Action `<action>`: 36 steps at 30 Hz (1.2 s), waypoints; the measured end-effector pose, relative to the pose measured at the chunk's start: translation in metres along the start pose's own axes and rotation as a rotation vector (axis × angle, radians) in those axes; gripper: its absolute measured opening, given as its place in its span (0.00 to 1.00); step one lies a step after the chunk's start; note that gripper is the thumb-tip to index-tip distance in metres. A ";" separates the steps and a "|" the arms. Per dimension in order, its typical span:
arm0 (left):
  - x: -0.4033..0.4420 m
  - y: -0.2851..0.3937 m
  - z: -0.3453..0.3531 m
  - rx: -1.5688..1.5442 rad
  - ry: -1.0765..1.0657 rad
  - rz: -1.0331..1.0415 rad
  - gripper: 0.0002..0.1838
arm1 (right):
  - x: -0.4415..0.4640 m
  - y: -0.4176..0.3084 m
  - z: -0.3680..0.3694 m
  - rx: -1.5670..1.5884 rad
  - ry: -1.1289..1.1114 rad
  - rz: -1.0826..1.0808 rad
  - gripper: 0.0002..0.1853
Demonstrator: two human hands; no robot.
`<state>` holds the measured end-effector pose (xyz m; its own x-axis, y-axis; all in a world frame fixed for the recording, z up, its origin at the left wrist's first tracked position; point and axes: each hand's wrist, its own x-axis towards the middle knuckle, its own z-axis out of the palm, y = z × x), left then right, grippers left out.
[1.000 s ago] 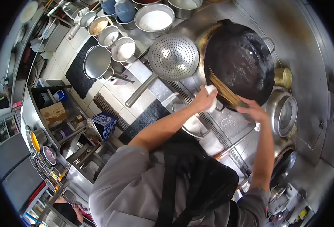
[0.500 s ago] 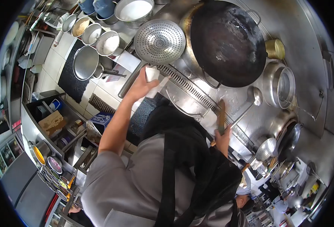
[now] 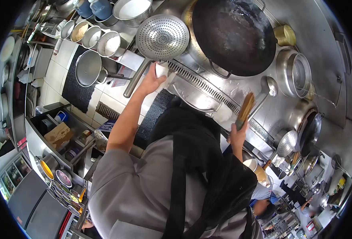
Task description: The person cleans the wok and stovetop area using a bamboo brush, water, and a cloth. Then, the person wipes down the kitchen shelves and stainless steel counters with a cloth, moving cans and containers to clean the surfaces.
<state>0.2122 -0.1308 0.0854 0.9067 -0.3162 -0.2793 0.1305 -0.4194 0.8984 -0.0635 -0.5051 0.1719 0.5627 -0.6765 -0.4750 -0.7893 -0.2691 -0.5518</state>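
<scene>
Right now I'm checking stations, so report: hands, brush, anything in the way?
Left hand gripping white cloth. Right hand holding brush, apart from wok. Ladle lying close beside brush, possibly in the way.

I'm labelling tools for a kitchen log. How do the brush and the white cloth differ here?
Colour: the brush has brown bristles and a greenish grip; the white cloth is pale all over.
Shape: the brush is a long, straight bundle; the white cloth is bunched.
Place: the brush is in the right hand, the white cloth in the left hand, near the strainer handle.
Both are held.
</scene>
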 end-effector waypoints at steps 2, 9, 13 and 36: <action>-0.005 0.021 -0.015 0.153 -0.002 -0.023 0.43 | 0.021 0.018 -0.003 0.184 0.117 -0.120 0.42; -0.011 0.040 -0.033 0.065 -0.180 -0.039 0.48 | 0.049 -0.011 0.009 0.333 0.135 0.006 0.39; 0.006 0.017 -0.019 0.056 -0.170 -0.060 0.46 | 0.075 0.026 0.025 -0.104 0.060 -0.148 0.40; -0.121 -0.014 0.034 0.424 0.731 0.223 0.25 | 0.066 -0.012 0.027 -0.221 0.188 -0.851 0.19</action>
<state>0.0870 -0.1160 0.0950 0.9423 0.1359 0.3061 -0.1090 -0.7397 0.6640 -0.0108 -0.5279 0.1287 0.9445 -0.2840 0.1650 -0.1641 -0.8433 -0.5118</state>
